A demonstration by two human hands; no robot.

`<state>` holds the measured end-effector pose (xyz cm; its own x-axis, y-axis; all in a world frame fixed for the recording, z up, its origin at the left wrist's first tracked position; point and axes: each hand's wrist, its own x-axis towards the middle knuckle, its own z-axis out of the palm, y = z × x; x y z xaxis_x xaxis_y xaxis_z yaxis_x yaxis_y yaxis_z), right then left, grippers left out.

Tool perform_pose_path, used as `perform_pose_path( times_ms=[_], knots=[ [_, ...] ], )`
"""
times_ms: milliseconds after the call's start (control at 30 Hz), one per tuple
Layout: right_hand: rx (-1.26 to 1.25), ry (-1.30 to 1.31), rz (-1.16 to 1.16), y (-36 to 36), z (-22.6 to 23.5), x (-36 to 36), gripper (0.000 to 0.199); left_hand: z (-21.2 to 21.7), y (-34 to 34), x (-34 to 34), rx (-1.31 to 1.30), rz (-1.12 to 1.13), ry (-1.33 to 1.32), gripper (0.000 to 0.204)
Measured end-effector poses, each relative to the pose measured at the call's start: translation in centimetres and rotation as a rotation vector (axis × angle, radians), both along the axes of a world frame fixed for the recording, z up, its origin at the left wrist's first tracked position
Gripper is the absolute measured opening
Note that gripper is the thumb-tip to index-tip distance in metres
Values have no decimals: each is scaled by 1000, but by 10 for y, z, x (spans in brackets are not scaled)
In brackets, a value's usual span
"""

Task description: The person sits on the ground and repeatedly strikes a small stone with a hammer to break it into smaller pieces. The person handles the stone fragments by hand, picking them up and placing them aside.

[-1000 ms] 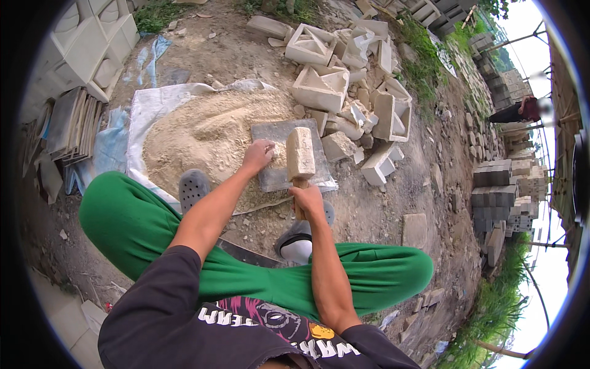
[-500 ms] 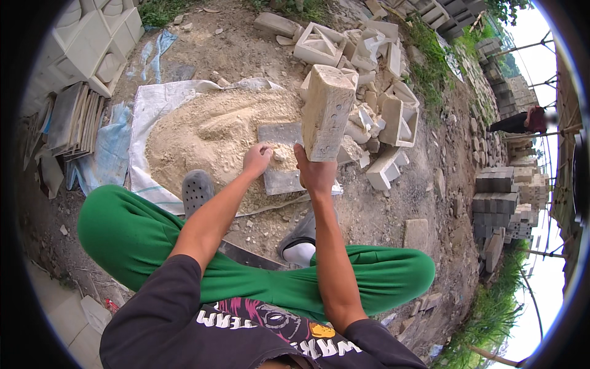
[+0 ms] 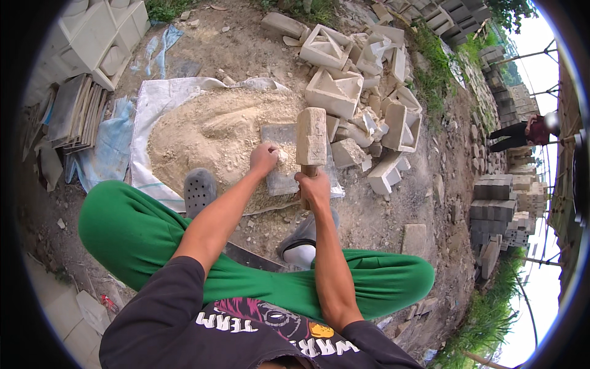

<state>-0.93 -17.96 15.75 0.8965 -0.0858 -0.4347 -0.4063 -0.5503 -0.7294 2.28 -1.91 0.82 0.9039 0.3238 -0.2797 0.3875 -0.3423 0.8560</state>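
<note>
My right hand (image 3: 313,186) is wrapped round the handle of a wooden mallet (image 3: 311,136), its pale, worn block head pointing away from me over a grey slab (image 3: 286,186). My left hand (image 3: 264,158) is closed over the slab's left part, and its fingers hide what they may grip. Right beside those fingers sits a pale stone chunk (image 3: 283,156). The slab lies at the right edge of a heap of crushed, sandy rubble (image 3: 203,132), which is spread on a white woven sack (image 3: 142,132).
Broken pale moulded blocks (image 3: 335,92) are piled beyond the slab to the right. Thin boards (image 3: 77,114) and large white blocks (image 3: 92,40) stand at the left. My clog-shod feet (image 3: 200,192) flank the sack's near edge. A person (image 3: 533,130) stands far right near stacked grey blocks (image 3: 491,197).
The mallet has come down from a raised position, its head now lower and closer to the slab. My left hand has shifted slightly right, up against the chunk.
</note>
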Motion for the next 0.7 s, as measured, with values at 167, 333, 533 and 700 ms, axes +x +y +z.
perform_pose_path(
  times_ms=[167,333,533,700],
  knots=[
    [53,-199,2,8,53,19,20,15,-5,-5,47,-41,74,21],
    [47,-261,13,19,-24,2,21,4,6,-9,59,-79,31,21],
    [-6,153,0,-4,-89,-21,24,7,8,-5,19,-89,136,19],
    [-70,-53,65,3,16,6,24,-1,7,-12,26,-89,52,19]
  ],
)
